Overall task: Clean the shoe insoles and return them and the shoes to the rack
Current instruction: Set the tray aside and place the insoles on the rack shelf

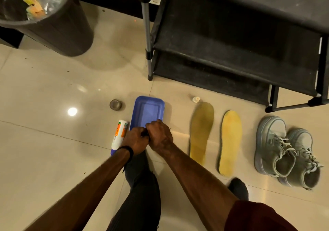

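Hands are seen pressed together over the near end of a shallow blue plastic tray [147, 112] set on the glossy beige tiled floor [53, 141]. The left hand [136, 141] and the right hand [159, 135] are both curled around a small dark object held between them; what that object is cannot be told. A black band [128, 150] is worn on the left wrist. A white squeeze bottle with an orange label and blue cap [118, 137] is laid on the floor just beside the tray's left edge, and a grey roll of tape [115, 104] lies near the tray's far left corner. Two yellow foam insoles are laid flat on the floor to the right of the tray, a darker, stained insole [201, 132] and a brighter insole [229, 141], side by side and apart. A pair of grey lace-up sneakers [283, 150] stands touching, further right. A small white cap [195, 99] sits near the stained insole's toe. A black fabric-shelved shoe rack [231, 52] stands beyond, and a dark waste bin [44, 17] holding scraps at far left.
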